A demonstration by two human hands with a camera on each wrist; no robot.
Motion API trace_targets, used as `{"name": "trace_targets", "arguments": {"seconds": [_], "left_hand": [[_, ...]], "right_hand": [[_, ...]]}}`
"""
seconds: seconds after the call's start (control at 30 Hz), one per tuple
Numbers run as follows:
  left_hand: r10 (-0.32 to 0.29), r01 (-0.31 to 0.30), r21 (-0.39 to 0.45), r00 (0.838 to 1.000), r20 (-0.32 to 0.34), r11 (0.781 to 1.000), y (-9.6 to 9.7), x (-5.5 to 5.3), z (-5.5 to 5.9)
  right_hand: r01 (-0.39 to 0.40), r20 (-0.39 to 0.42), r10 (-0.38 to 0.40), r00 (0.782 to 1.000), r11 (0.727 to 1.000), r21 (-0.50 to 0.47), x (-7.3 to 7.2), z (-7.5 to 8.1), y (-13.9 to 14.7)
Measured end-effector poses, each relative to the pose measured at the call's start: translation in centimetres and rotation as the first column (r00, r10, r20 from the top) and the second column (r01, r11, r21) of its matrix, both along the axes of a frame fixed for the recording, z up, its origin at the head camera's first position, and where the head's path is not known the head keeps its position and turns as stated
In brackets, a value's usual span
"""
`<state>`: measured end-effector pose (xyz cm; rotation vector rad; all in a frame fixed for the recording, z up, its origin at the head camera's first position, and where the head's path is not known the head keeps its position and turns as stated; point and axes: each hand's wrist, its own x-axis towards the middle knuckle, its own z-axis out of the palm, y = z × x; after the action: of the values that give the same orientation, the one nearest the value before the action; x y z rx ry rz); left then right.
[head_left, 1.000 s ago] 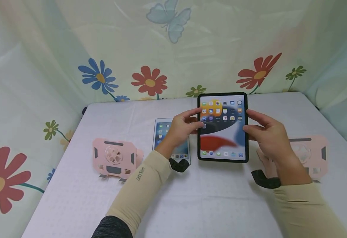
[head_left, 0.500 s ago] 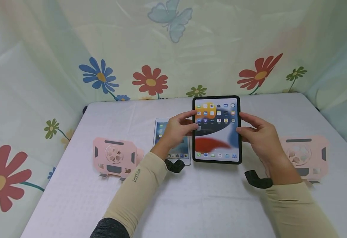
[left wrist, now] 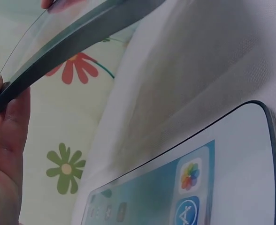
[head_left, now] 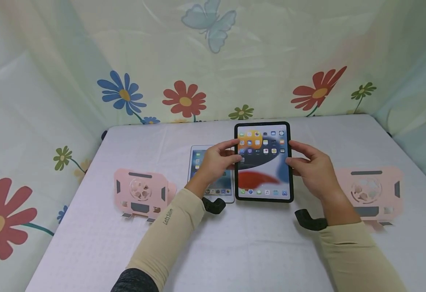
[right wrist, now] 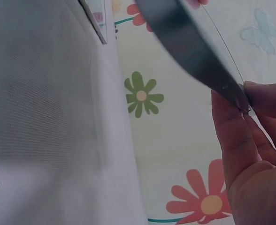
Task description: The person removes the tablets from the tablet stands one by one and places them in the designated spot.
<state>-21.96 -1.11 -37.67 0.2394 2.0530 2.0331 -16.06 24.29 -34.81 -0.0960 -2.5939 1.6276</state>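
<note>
A black-framed tablet point(head_left: 264, 174), its home screen lit, is held by its two long sides. The left hand point(head_left: 215, 162) pinches its left edge, thumb on the front and fingers behind. On the opposite edge, the right hand point(head_left: 314, 172) pinches it in the same way. Both wrist views show the tablet's dark side raised above the cloth, between thumb and fingers of the left hand point(left wrist: 6, 154) and the right hand point(right wrist: 250, 145). A white tablet point(head_left: 229, 186) lies screen up on the table, partly hidden by the left hand and forearm.
One pink stand point(head_left: 125, 188) with a round cut-out sits left of the left forearm. Another pink stand point(head_left: 389, 188) is at the right, partly behind the right hand. White cloth covers the table point(head_left: 256, 251). A flowered curtain point(head_left: 264, 61) hangs behind.
Both hands have carried the black-framed tablet left and slightly lower in the head view, closer to the white tablet. More of the right pink stand shows. The white tablet has stayed put.
</note>
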Motion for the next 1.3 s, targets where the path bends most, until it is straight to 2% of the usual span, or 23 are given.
{"name": "trace_targets", "arguments": {"seconds": [0.37, 0.67, 0.93, 1.3], "left_hand": [[0.01, -0.009, -0.035, 1.0, 0.021, 0.999, 0.0, -0.2, -0.9], [0.032, -0.028, -0.065, 0.997, 0.064, 0.997, 0.4, -0.6, -1.8], [0.027, -0.019, -0.1, 0.997, 0.075, 0.995, 0.6, -0.5, -1.8], [0.034, -0.021, -0.165, 0.997, 0.076, 0.986, 0.6, -0.7, -2.3]], "right_hand": [[0.016, 0.064, -0.017, 0.998, 1.0, 0.014, -0.6, -1.1, -0.4], [0.009, 0.072, -0.009, 0.997, 1.0, 0.0, -1.0, -1.9, -0.2], [0.01, 0.078, -0.009, 0.997, 1.0, -0.005, -1.3, -2.7, 0.0], [0.017, 0.099, -0.014, 0.995, 1.0, -0.025, -1.4, -3.1, -0.3]]}}
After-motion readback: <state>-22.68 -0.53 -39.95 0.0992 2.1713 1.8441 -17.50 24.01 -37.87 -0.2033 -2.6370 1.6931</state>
